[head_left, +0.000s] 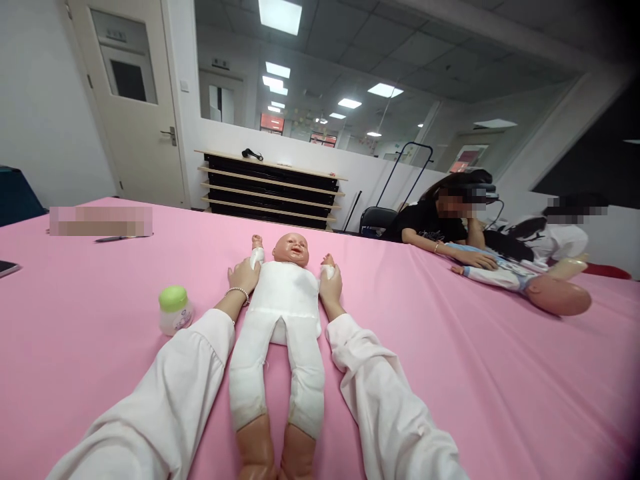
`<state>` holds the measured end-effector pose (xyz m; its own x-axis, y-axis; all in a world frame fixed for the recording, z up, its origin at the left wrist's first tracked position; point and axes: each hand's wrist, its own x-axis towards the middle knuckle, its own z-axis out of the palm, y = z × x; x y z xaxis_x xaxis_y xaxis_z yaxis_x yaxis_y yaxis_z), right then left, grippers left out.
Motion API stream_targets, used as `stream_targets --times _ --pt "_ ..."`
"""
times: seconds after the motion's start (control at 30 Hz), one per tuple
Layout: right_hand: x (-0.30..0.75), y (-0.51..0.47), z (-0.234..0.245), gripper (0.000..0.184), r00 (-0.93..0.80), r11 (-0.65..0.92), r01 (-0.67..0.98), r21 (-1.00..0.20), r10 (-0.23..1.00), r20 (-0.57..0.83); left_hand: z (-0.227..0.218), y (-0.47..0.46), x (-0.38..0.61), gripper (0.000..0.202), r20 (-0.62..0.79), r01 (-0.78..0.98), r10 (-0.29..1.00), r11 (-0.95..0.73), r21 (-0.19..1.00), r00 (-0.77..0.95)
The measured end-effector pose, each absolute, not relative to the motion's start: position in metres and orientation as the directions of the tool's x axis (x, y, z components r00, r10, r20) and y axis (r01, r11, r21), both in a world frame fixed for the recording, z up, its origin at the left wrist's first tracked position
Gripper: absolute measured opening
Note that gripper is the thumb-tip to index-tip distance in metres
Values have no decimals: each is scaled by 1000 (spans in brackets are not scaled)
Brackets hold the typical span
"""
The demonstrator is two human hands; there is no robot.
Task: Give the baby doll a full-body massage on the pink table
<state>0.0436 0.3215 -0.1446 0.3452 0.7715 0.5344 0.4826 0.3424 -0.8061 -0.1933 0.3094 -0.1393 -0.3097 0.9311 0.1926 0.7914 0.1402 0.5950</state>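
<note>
A baby doll (285, 293) with a white cloth body lies on its back on the pink table cover, its head away from me and its bare feet towards me. My left hand (244, 277), with a beaded bracelet at the wrist, is closed around the doll's arm on the left. Around the arm on the right, my right hand (331, 287) is closed too. Both doll hands stick up past my fingers. To the left of my left forearm stands a small jar (175, 311) with a green lid.
A pen (123, 237) and a blurred-out patch (100, 221) lie at the far left, with a phone-like edge (9, 268) nearer. On the right, a person (435, 213) touches another doll (555, 295); a second person (560, 227) sits beyond. Black shelving (270, 190) stands behind the table.
</note>
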Motion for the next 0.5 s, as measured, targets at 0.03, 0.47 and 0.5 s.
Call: stream_targets --times 0.03,0.47,0.5 --pt "44 321 -145 44 393 349 449 -822 749 533 -139 308 -194 44 198 762 921 141 632 -335" --pt "60 342 -157 54 768 261 185 -947 563 305 -141 307 -202 81 155 211 762 -25 977 -629" --pt "61 345 -158 49 784 290 185 -939 533 319 -141 307 -202 82 134 200 757 -4 980 -639"
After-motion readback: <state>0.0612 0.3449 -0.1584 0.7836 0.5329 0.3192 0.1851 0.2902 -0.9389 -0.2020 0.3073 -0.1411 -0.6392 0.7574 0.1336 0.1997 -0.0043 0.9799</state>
